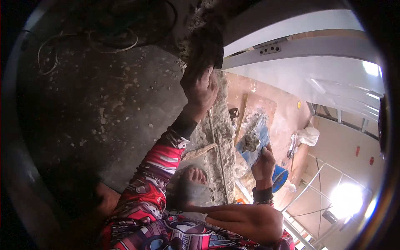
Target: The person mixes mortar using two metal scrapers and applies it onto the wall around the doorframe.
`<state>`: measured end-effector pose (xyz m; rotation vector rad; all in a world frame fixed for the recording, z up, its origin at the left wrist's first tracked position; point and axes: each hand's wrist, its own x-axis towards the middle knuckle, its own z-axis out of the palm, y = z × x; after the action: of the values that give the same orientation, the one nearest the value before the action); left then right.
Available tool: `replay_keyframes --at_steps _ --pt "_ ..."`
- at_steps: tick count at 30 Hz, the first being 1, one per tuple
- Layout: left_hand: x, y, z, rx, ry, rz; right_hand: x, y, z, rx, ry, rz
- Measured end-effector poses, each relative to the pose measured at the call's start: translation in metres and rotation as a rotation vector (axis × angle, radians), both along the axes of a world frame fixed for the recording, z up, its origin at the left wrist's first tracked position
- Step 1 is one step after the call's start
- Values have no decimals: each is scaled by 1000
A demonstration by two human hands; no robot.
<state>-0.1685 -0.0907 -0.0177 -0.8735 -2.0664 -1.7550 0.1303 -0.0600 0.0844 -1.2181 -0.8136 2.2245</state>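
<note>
My left hand (200, 88) reaches forward in the middle, fingers wrapped round a dark flat tool (213, 48) whose shape is mostly lost in shadow. The tool is against the rough broken edge near the foot of a white metal frame (266, 56). To the right, my right hand (263, 166) grips the near edge of a blue board (262, 132). A heap of wet grey mortar (251, 141) sits on that board. Between my arms runs a rough strip of broken concrete (221, 166) with a thin rod (216, 139) lying along it.
My bare foot (193, 175) stands beside the concrete strip, near a splintered wood piece (200, 152). A blue bucket (280, 178) is by my right wrist. White plastic bags (307, 136) lie farther right, near metal scaffolding (304, 187). A pale cable (112, 50) crosses the stained dark floor (104, 108).
</note>
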Motion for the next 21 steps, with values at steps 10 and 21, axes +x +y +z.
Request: replay_keyframes --at_steps 10,21 --pt "7 -22 9 168 -176 66 3 0 6 18 60 -12" --pt "13 20 45 39 57 177 11 -5 3 10 56 -50"
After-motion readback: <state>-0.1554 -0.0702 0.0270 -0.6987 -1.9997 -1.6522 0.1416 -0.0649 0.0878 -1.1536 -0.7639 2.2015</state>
